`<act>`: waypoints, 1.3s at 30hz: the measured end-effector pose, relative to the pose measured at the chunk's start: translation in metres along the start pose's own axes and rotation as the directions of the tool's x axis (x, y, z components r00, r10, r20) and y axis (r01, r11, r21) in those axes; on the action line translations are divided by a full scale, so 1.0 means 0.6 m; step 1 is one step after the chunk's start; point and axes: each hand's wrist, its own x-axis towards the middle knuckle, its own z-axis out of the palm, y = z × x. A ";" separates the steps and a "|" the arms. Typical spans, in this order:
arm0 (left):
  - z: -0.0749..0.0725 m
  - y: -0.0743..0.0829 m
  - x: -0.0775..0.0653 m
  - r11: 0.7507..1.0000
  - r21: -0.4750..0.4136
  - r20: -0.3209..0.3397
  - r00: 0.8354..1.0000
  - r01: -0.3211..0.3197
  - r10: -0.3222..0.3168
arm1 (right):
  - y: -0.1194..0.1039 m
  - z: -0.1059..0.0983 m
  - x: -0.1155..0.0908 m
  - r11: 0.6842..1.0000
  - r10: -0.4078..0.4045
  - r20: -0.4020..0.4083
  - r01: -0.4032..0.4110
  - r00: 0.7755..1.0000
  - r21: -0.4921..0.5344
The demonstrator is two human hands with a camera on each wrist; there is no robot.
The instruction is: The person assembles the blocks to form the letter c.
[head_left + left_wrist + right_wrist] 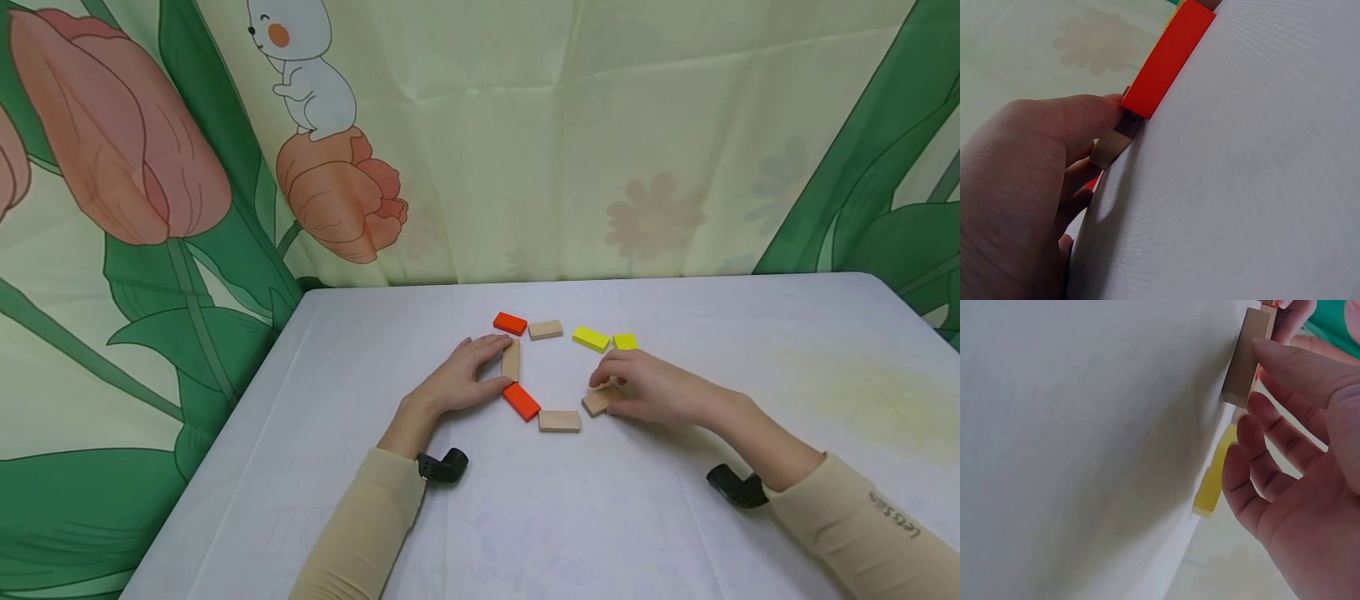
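In the head view, my left hand (468,375) spans a wooden block (512,360) standing lengthwise at the left of a loose ring of blocks. Its fingertips are at the far end and the thumb at the near end, beside a red block (521,402). The left wrist view shows that thumb against the corner of the red block (1169,59), with the wooden block (1111,149) behind it. My right hand (656,387) pinches another wooden block (600,400) at the ring's near right. Its thumb lies on the block (1247,359) in the right wrist view; the fingertips behind are partly hidden.
A second red block (510,323) and a wooden block (545,330) lie on the far side, with two yellow blocks (591,338) right of them. One more wooden block (559,422) lies at the near side. A white cloth covers the table (300,500); a printed curtain (525,167) hangs behind.
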 end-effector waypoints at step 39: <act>0.000 -0.001 0.001 1.000 -0.006 0.003 1.000 0.004 -0.004 | 0.002 -0.004 -0.001 0.992 0.007 0.106 -0.020 0.994 0.125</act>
